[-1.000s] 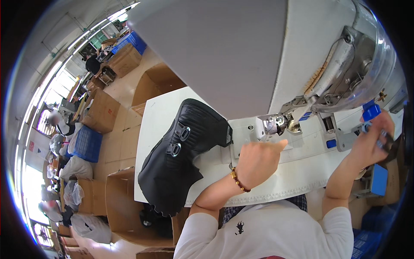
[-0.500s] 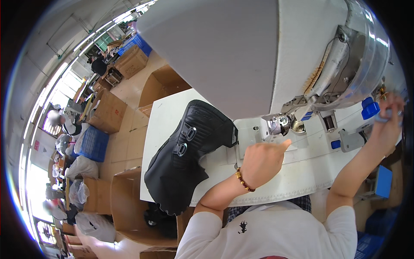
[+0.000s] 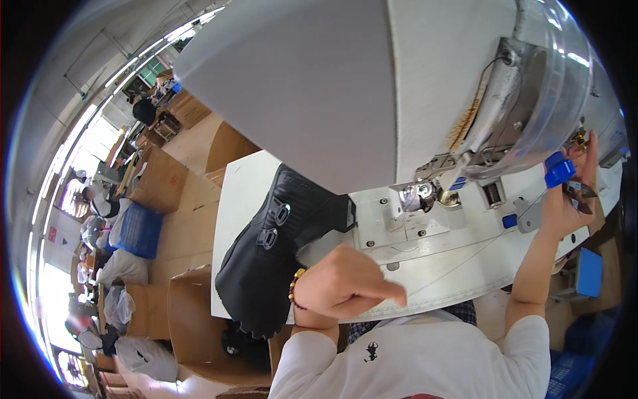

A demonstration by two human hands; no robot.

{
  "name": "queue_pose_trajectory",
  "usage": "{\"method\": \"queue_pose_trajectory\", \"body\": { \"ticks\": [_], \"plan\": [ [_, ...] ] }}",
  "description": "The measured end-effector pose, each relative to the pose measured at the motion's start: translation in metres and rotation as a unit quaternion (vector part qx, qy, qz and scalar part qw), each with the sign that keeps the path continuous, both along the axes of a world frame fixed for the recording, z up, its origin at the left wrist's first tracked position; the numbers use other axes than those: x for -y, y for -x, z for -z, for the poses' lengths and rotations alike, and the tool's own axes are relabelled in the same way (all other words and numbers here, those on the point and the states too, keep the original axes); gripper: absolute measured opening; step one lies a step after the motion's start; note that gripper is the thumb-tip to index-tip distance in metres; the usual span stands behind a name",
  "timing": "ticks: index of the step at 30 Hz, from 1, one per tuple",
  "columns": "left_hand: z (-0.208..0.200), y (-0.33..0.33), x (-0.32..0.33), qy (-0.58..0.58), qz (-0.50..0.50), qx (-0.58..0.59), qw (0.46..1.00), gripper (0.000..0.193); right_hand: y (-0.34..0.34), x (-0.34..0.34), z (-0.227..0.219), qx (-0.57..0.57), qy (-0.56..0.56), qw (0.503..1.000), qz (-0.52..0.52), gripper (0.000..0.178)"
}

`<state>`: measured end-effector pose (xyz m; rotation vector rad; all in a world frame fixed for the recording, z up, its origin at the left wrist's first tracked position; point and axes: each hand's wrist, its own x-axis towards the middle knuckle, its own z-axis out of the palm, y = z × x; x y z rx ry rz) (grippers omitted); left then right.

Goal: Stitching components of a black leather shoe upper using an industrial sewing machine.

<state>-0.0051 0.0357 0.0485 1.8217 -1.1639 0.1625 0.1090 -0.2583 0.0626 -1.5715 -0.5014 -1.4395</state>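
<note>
My left hand (image 3: 349,282) is closed in a pinch above the front edge of the white sewing machine table (image 3: 452,272). A thin thread (image 3: 458,263) runs from its fingertips up to the right, toward the machine. On the right, my right hand (image 3: 570,206) is raised beside a blue plastic part (image 3: 559,170) of the machine. One finger points up, and a small dark metal piece (image 3: 586,191) shows at the palm; its kind is unclear. A black padded boot upper (image 3: 266,246) with two oval metal-edged loops lies on the table, left of my left hand.
The grey sewing machine head (image 3: 299,86) overhangs the table, its needle area (image 3: 420,196) in the middle. Open cardboard boxes (image 3: 193,319) stand on the floor at left. A blue crate (image 3: 139,229) and several bags are farther left. A blue-topped stool (image 3: 588,272) stands at right.
My left hand has moved from near the needle area down and left to the table's front edge, with the thread stretched out. My right hand has shifted a little left and turned.
</note>
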Motion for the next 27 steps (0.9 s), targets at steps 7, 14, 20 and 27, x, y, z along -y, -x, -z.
{"method": "queue_pose_trajectory", "body": {
  "ticks": [7,14,20,27],
  "plan": [
    [-0.006,-0.006,0.005,0.007,0.029,-0.047,0.998,0.031,-0.012,0.042,-0.004,0.132,0.273,0.939,0.163,0.027],
    [-0.004,0.008,0.015,-0.081,-0.120,0.017,0.989,0.028,0.001,0.081,-0.154,-0.073,-0.007,0.992,-0.100,0.030],
    [-0.005,0.015,0.021,-0.072,-0.085,0.029,0.993,0.030,-0.018,0.076,-0.221,-0.379,0.300,0.870,-0.094,0.033],
    [-0.009,0.027,0.021,-0.054,-0.089,0.062,0.993,0.031,-0.015,0.095,-0.242,-0.104,0.042,0.960,-0.256,0.033]
  ]
}}
